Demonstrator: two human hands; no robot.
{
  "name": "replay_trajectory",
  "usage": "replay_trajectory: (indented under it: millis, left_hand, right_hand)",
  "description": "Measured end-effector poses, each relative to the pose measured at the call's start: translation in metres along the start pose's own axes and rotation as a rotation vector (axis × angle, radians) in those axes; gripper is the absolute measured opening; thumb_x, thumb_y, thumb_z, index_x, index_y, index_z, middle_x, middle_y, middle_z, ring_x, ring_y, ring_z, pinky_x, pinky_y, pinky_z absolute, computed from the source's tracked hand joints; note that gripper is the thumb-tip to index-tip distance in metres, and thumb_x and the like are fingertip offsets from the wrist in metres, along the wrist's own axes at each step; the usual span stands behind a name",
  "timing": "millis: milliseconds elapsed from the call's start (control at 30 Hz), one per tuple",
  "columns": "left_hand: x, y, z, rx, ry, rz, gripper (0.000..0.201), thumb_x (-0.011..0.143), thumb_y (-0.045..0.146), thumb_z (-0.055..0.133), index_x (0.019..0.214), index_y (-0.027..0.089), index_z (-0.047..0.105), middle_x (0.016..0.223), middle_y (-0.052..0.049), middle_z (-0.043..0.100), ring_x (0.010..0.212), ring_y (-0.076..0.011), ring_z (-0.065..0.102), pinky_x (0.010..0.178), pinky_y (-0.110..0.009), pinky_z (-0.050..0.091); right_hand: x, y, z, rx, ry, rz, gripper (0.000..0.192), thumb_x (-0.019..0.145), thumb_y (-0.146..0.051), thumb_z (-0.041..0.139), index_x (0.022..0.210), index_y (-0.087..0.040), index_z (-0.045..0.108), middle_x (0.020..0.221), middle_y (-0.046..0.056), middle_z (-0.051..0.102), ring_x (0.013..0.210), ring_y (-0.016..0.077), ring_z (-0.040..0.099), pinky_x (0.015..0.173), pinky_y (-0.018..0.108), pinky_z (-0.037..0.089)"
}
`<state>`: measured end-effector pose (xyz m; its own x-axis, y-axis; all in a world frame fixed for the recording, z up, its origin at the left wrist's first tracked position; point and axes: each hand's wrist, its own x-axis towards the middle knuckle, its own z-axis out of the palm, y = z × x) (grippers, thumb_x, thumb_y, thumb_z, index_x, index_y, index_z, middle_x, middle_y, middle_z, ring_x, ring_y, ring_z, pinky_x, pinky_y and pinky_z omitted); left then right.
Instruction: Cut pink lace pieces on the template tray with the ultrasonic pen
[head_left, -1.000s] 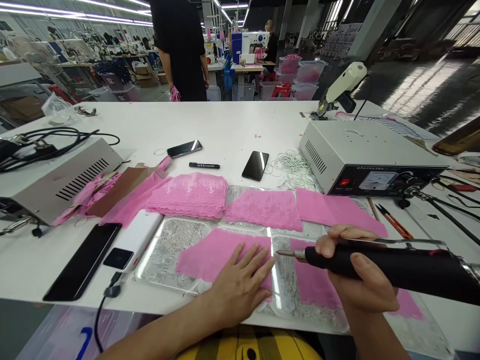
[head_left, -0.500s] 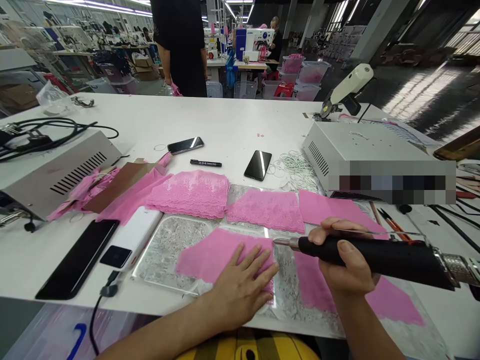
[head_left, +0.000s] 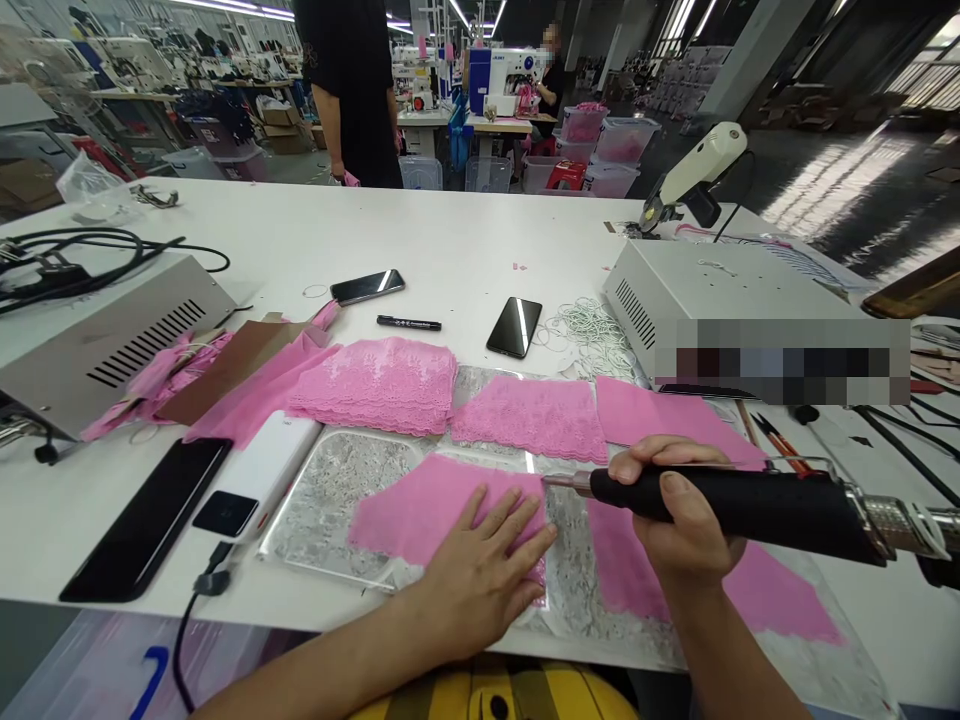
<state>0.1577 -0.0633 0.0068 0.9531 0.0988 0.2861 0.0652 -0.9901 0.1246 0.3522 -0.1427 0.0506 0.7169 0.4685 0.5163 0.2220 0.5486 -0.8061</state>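
My left hand point(head_left: 487, 565) lies flat, fingers spread, on a pink fabric piece point(head_left: 409, 505). The piece rests on a clear plate point(head_left: 337, 550) over a grey mottled sheet point(head_left: 570, 560). Wrapped round a black handpiece with a metal tip point(head_left: 720, 510) is my right hand point(head_left: 686, 520). The tip meets the fabric's upper right corner, beside my left fingers. Under my right hand lies another pink piece point(head_left: 787, 595). Behind are a pink lace stack point(head_left: 375, 385), a single lace piece point(head_left: 532, 420) and a plain pink piece point(head_left: 652, 412).
A grey metal box point(head_left: 720, 290) stands right and another point(head_left: 112, 330) left. Phones point(head_left: 367, 286), point(head_left: 514, 327), a black marker point(head_left: 409, 323), tangled thread point(head_left: 592, 335) and a white power bank point(head_left: 259, 475) lie about. A person point(head_left: 349, 90) stands beyond the table.
The view has shifted slightly. My right hand and the handpiece's rear end have moved a little left, while its tip stays at the fabric corner. My left hand stays in place.
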Motion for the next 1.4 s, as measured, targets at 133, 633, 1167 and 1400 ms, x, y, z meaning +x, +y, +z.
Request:
replay_trajectory:
  millis: [133, 633, 1167, 1400]
  left_hand:
    - [0.000, 0.000, -0.003, 0.002, 0.013, 0.012, 0.046, 0.102, 0.042, 0.042, 0.141, 0.018, 0.048, 0.147, -0.010, 0.049, 0.138, -0.0293, 0.045, 0.113, -0.051, 0.036]
    - [-0.014, 0.007, -0.012, -0.208, 0.205, 0.193, 0.030, 0.096, 0.025, 0.056, 0.120, 0.007, 0.061, 0.119, -0.013, 0.070, 0.119, -0.0215, 0.061, 0.110, -0.038, 0.045]
    - [-0.014, 0.006, -0.013, -0.211, 0.145, 0.214, 0.029, 0.098, 0.027, 0.052, 0.119, 0.009, 0.061, 0.115, -0.013, 0.071, 0.114, -0.0202, 0.063, 0.108, -0.036, 0.046]
    - [-0.014, 0.006, -0.014, -0.231, 0.161, 0.233, 0.027, 0.097, 0.026, 0.051, 0.116, 0.009, 0.061, 0.112, -0.013, 0.071, 0.113, -0.0200, 0.063, 0.108, -0.037, 0.046]
  right_hand:
    - [0.001, 0.001, 0.001, -0.007, 0.011, 0.008, 0.008, 0.077, -0.020, 0.058, 0.084, -0.019, 0.062, 0.082, 0.002, 0.062, 0.059, 0.0140, 0.060, 0.059, 0.035, 0.053]
    - [-0.005, -0.015, -0.012, 0.144, -0.051, 0.152, 0.015, 0.072, -0.028, 0.062, 0.083, -0.018, 0.066, 0.078, 0.003, 0.060, 0.051, 0.0117, 0.054, 0.048, 0.032, 0.051]
    - [-0.003, -0.012, -0.008, 0.124, -0.113, 0.164, 0.011, 0.075, -0.028, 0.065, 0.082, -0.019, 0.065, 0.077, 0.002, 0.062, 0.052, 0.0120, 0.058, 0.051, 0.031, 0.052]
    - [-0.008, -0.026, -0.014, 0.165, -0.157, 0.206, 0.015, 0.077, -0.031, 0.064, 0.086, -0.019, 0.066, 0.077, 0.002, 0.060, 0.049, 0.0112, 0.054, 0.047, 0.031, 0.050]
